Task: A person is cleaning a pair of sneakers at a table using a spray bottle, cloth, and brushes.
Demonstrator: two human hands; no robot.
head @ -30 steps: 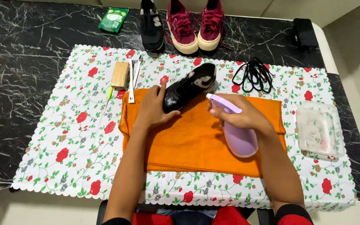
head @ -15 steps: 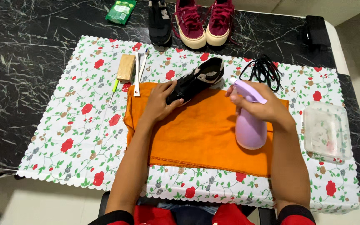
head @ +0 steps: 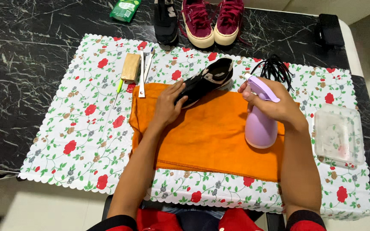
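My left hand [head: 167,104] grips the toe end of a black shoe [head: 208,79] that lies tilted on an orange cloth [head: 210,137]. My right hand [head: 275,104] holds a lilac spray bottle [head: 260,128] upright above the cloth, its nozzle pointed left at the shoe's heel. The cloth is spread over a white mat with red flowers [head: 78,137].
A wooden-backed brush [head: 130,67] and a white toothbrush [head: 142,76] lie left of the cloth. Black laces [head: 275,67] sit behind the bottle, a clear plastic box [head: 338,134] at right. A maroon shoe pair [head: 213,21], a second black shoe [head: 165,21] and a green packet [head: 125,9] stand on the marble top.
The spray bottle has risen from lying tilted low on the cloth to upright, closer to the shoe. The left hand keeps its hold on the shoe.
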